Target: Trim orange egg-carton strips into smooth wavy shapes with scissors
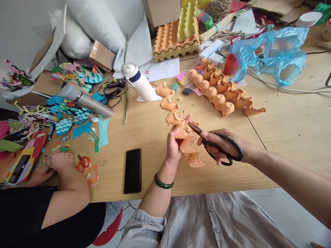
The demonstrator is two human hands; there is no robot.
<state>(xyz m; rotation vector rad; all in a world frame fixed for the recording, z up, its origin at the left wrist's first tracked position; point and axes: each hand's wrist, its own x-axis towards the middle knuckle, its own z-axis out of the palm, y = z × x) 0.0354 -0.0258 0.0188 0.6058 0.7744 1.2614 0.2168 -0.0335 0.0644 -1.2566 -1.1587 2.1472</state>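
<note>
My left hand (173, 144) is wrapped round a wavy strip of orange egg carton (169, 105), holding it up over the table in front of me. In my right hand (219, 144) is a pair of black-handled scissors (195, 128); the blades point at the middle of the strip, close to its cut edge. Whether the blades touch the pulp I cannot tell. Small orange scraps (196, 124) lie on the wood behind the blades. Further back, to the right, more orange egg carton strips (219, 91) rest on the table.
A black phone (132, 171) lies left of my forearm. Beyond it stand a white bottle (138, 82) and stacked egg trays (168, 39). A blue plastic bag (279, 51) sits back right. At left, a co-worker's hands (60, 162) rest near red-handled scissors (83, 163).
</note>
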